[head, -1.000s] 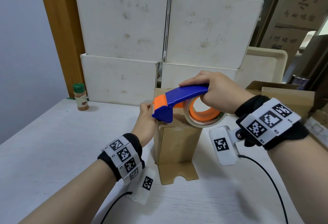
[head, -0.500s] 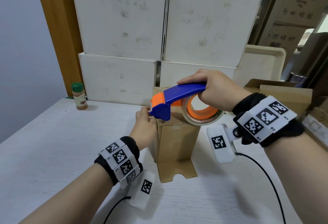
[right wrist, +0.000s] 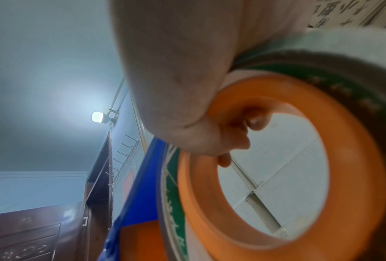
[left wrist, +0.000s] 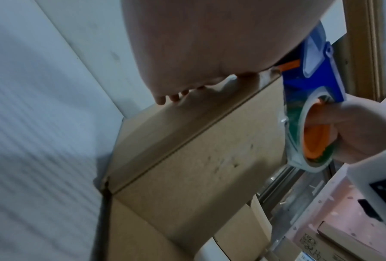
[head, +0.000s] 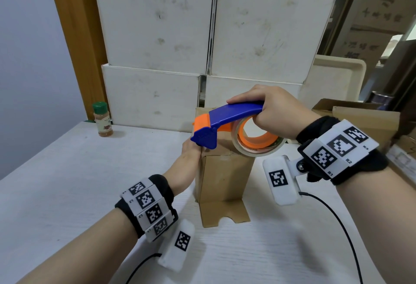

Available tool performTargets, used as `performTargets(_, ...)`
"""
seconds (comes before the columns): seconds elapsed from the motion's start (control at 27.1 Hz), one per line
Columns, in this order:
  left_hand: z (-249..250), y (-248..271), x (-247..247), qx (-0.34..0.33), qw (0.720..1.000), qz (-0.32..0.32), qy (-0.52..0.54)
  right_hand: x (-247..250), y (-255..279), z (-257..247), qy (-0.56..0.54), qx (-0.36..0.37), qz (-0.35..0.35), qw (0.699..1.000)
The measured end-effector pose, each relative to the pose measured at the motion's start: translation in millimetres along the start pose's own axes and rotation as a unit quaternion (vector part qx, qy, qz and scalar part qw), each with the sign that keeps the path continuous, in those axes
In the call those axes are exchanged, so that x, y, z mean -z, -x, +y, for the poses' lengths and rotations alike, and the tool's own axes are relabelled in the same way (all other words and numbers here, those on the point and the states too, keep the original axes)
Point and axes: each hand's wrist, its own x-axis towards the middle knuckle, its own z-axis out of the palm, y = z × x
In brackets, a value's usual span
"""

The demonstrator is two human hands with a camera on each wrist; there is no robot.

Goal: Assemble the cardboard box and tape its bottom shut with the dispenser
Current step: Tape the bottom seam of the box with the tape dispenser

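A small brown cardboard box (head: 225,178) stands upright on the white table (head: 67,182), with one flap (head: 222,214) lying flat toward me. My right hand (head: 276,110) grips the handle of the blue and orange tape dispenser (head: 229,119). Its fingers pass through the orange hub (right wrist: 355,159). The dispenser's nose sits over the box's top left edge, and the tape roll (head: 256,142) rests over the top. My left hand (head: 191,151) grips that top left edge under the nose, fingertips (left wrist: 176,96) on the box's side (left wrist: 198,159). The box's top is mostly hidden.
Stacked white boxes (head: 157,36) stand right behind the box. A green-capped spice bottle (head: 102,119) is at the back left. Open cardboard boxes (head: 360,119) and a beige tray (head: 333,76) crowd the right. Cables (head: 333,227) trail from both wrists.
My left hand has slid a little down at the box's top left edge. The dispenser stays over the box top, hardly shifted.
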Motion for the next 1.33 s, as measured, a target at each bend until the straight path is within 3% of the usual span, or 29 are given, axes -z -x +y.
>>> performTargets(0.15,4,1,-3,0.002,0.999,0.028,-0.019,0,0,-2,-0.001,-0.001,0.002,1.000)
performTargets(0.41,12,0,-4,-0.029,0.988,-0.018,-0.152,0,0,-2,-0.002,-0.003,0.004,1.000)
performTargets(0.48,4,-1,-3,0.001,0.997,0.010,-0.080,-1,-1,-2,0.002,-0.001,0.005,1.000)
performTargets(0.81,4,-2,3,-0.008,0.990,-0.028,-0.136,3,1,-1,0.011,0.002,-0.003,1.000)
performTargets(1.11,12,-2,-2,-0.063,0.980,-0.037,-0.187,16,12,10,0.024,-0.015,-0.010,1.000)
performTargets(1.33,14,8,-2,-0.016,0.987,-0.021,-0.158,7,10,14,-0.025,-0.037,0.022,0.999)
